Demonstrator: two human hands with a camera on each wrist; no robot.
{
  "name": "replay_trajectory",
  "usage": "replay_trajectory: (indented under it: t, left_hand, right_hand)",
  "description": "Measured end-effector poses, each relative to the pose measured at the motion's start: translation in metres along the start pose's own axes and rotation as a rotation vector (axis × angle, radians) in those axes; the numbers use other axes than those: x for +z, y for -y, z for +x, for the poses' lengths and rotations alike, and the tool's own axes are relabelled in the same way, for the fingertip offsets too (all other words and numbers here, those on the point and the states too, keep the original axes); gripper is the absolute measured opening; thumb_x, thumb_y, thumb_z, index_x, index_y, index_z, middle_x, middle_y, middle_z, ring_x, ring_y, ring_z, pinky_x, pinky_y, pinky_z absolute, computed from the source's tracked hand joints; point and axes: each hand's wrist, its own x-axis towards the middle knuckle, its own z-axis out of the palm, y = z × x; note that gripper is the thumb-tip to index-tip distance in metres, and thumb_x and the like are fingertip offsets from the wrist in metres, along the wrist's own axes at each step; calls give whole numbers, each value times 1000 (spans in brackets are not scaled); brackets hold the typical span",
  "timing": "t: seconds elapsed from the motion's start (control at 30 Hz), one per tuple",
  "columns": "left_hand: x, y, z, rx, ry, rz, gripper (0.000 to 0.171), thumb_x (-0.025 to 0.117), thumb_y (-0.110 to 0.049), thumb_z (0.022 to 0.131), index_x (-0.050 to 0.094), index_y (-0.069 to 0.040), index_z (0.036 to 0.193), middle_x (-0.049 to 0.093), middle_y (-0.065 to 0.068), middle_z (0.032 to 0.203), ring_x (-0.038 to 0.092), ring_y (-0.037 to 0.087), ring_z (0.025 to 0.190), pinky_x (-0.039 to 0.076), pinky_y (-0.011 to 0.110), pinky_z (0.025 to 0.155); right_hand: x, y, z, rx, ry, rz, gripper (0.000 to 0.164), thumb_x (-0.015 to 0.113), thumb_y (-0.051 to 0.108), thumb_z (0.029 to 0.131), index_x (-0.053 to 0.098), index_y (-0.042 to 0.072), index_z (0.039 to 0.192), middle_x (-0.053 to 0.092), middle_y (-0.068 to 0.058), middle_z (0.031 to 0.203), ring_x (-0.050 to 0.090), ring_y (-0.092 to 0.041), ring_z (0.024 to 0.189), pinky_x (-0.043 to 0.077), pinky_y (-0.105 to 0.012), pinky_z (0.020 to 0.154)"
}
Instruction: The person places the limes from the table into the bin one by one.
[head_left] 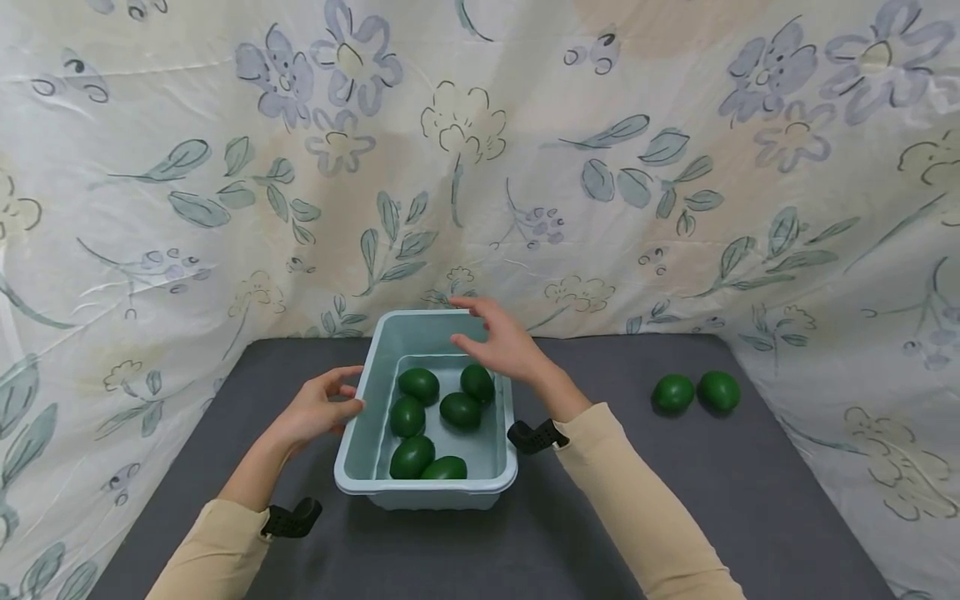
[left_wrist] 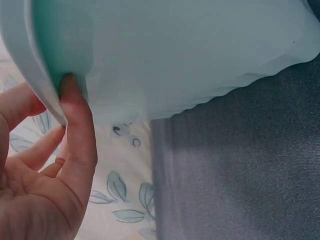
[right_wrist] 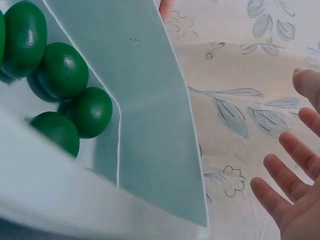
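A pale blue-green plastic bin (head_left: 427,485) stands at the middle of the dark table, with several smooth, glossy green oval fruits (head_left: 461,411) lying inside; their exact kind is unclear. My left hand (head_left: 318,408) is at the bin's left side, and in the left wrist view its curled fingers (left_wrist: 77,115) hold the rim, one fingertip tucked beneath it against the outer wall. Above the bin's far right corner hovers my right hand (head_left: 502,337), fingers spread and holding nothing. The right wrist view shows that hand (right_wrist: 300,195) apart from the bin wall.
Two more green fruits (head_left: 696,392) sit side by side on the right part of the dark grey table (head_left: 600,500). A flower-printed cloth (head_left: 510,167) hangs behind the table and along its sides. Each wrist wears a black strap mount (head_left: 536,436).
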Motion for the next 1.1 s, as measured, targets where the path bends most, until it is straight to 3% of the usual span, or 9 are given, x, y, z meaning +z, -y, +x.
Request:
replay_trajectory:
  t: [0.2, 0.63, 0.87, 1.1]
  left_hand:
    - [0, 0, 1, -4, -4, 5, 62, 59, -13, 88, 30, -9, 142, 49, 20, 114, 59, 23, 89, 55, 40, 69]
    - [0, -1, 1, -8, -6, 12, 62, 60, -14, 88, 31, -10, 143, 49, 19, 115, 58, 23, 91, 54, 42, 71]
    - [1, -1, 1, -5, -6, 9, 61, 60, -14, 88, 31, -11, 142, 50, 19, 114, 58, 23, 90, 54, 42, 71]
    - [1, 1, 1, -1, -10, 12, 62, 60, -14, 88, 31, -10, 142, 50, 19, 114, 59, 22, 90, 54, 42, 71]
  right_hand:
    - [-4, -7, -14, -32, -40, -3, 51, 61, 24, 88, 44, 15, 136, 44, -5, 136, 44, -24, 122, 41, -47, 96]
    - [-23, -34, -54, -18, -145, -84, 51, 63, 20, 87, 46, 14, 135, 43, -4, 138, 40, -21, 127, 42, -44, 96]
    - [-37, -58, -77, 39, -187, -122, 54, 63, 26, 87, 43, 19, 137, 41, -3, 140, 40, -22, 127, 41, -45, 96]
    - [-56, -81, -98, 92, -263, -157, 55, 64, 23, 87, 42, 16, 138, 41, -9, 138, 40, -28, 125, 41, -50, 94]
